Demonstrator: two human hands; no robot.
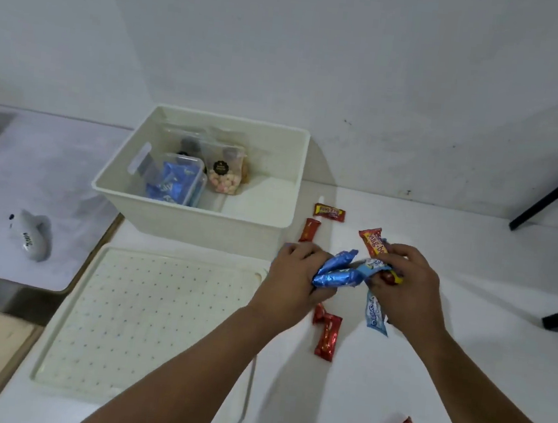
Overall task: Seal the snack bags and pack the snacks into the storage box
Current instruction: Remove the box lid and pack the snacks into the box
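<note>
Gripping blue wrappers (334,276), left hand (293,275); right hand (407,287) orange packet (372,242), lettering blurred.

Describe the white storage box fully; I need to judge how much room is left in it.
The storage box is an off-white, plastic-looking rectangular bin with a rolled rim, standing upright and open on the white table, its dotted lid lying flat in front. Inside, at the left and back, are a clear tub of blue packets and clear bags of small round snacks. The right part of its floor is bare. Neither hand touches it.
</note>
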